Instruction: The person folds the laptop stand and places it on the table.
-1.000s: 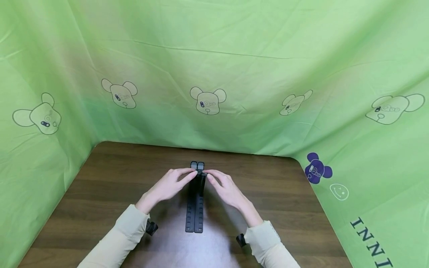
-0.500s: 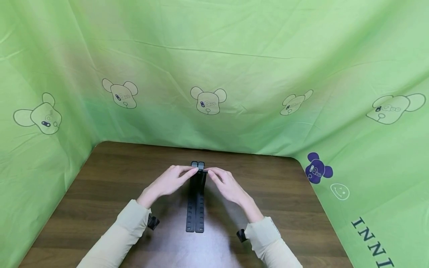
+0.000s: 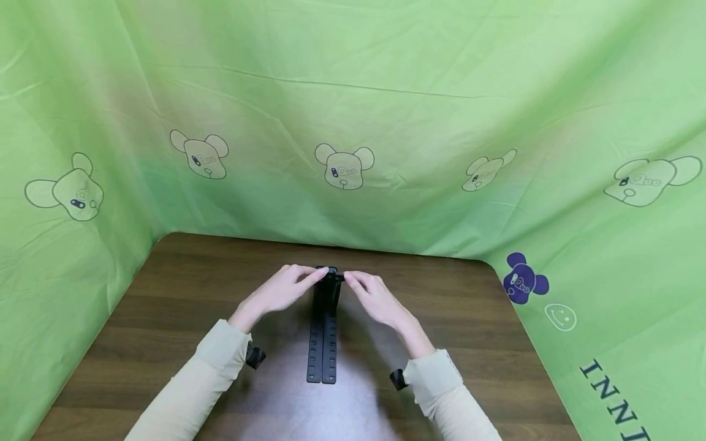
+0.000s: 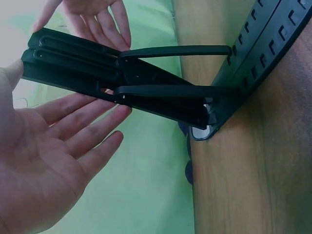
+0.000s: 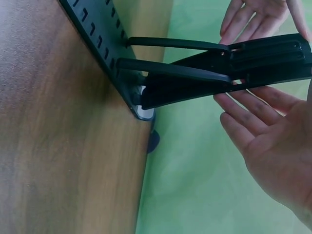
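Observation:
A black folding stand (image 3: 322, 349) lies on the brown wooden table (image 3: 176, 294), with its two slotted base strips pointing toward me. Its upper arms (image 4: 97, 73) are lifted off the base (image 4: 265, 48) at a hinge on the far end. My left hand (image 3: 278, 293) touches the raised arms from the left with straight fingers (image 4: 92, 122). My right hand (image 3: 377, 299) touches them from the right, its fingers (image 5: 243, 109) also straight. The two hands' fingertips meet over the top end of the arms (image 5: 234, 68).
Green cloth (image 3: 353, 92) printed with bear faces walls in the table at the back and on both sides. Black wrist straps (image 3: 255, 355) sit at both cuffs. The table's rounded far right corner (image 3: 488, 264) meets the cloth.
Both hands have slid a little farther from me along the raised arms. Their fingertips now cover the stand's far end, which showed before.

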Demonstrator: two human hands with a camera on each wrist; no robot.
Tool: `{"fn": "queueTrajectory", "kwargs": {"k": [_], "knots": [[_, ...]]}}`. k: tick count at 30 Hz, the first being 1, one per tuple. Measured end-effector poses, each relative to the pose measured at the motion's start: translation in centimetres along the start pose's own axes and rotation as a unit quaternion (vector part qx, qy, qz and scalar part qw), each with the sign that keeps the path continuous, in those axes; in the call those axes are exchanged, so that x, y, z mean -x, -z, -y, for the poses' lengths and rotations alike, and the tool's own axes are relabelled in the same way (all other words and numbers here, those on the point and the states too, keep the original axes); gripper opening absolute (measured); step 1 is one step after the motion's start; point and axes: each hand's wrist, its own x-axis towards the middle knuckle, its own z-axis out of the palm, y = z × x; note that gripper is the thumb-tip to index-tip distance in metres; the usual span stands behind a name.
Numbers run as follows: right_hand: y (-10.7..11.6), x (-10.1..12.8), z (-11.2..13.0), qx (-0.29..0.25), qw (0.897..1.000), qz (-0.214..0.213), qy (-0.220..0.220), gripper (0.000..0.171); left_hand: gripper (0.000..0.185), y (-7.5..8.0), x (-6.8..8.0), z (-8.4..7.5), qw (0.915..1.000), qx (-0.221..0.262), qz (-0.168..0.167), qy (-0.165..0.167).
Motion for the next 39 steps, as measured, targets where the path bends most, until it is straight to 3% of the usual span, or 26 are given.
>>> {"fn": "queueTrajectory", "kwargs": {"k": [12,27,39], "knots": [[1.0,-1.2,0.1,-0.003,1.000,0.018,-0.013,0.054,0.069,0.9,-0.9,-0.4,0.9997,0.005,0.005,0.025],[1.9,-2.5,0.1,-0.007,0.999,0.032,-0.035,0.059,0.071,1.9,-2.2,-0.4,0.9994,0.013,0.014,0.028],[2.9,-3.8,0.2,-0.009,0.997,0.044,-0.059,0.065,0.076,2.5,-3.2,-0.5,0.9975,0.035,0.009,0.061]]}}
